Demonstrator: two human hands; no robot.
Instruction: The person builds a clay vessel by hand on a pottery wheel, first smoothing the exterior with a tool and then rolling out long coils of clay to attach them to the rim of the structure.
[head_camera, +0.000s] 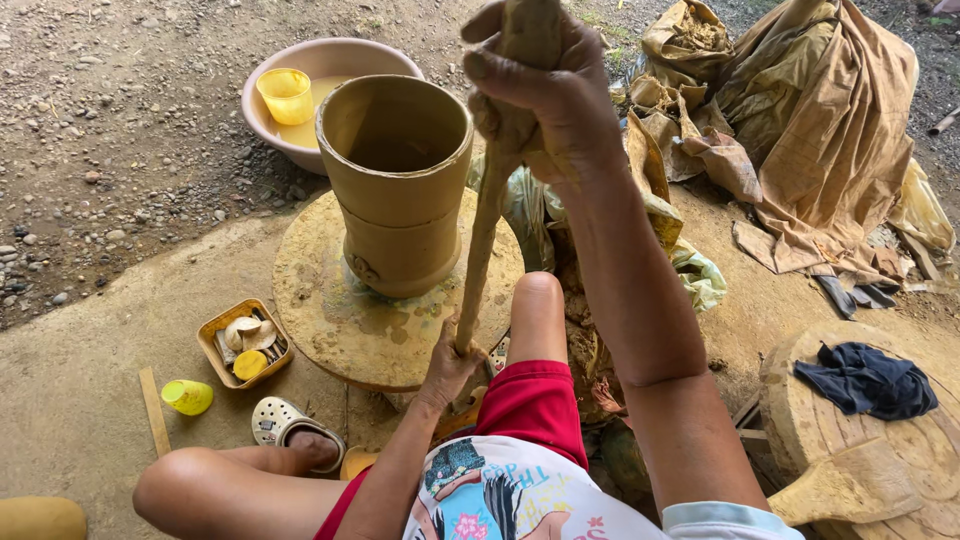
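right hand (545, 85): raised high, fingers wrapped tight round the upper end of a long clay coil (480, 240)
left hand (447, 362): low by the knee, closed round the coil's bottom end
clay coil: hangs stretched between both hands, just right of the pot, in front of the wheel's edge
clay pot (397, 185): tall, open-mouthed, upright on the round clay-smeared wheel (330, 320)
basin (330, 60): pink, behind the pot, murky water and a yellow cup (286, 95) inside
tray (245, 343): small yellow one left of the wheel, holding shell-like scrapers
small yellow cup (187, 396): lying on the ground near the tray
sandal (290, 425): pale, on the foot below the tray
dark cloth (868, 380): on a second round slab at right
tarp (820, 130): tan, crumpled, far right
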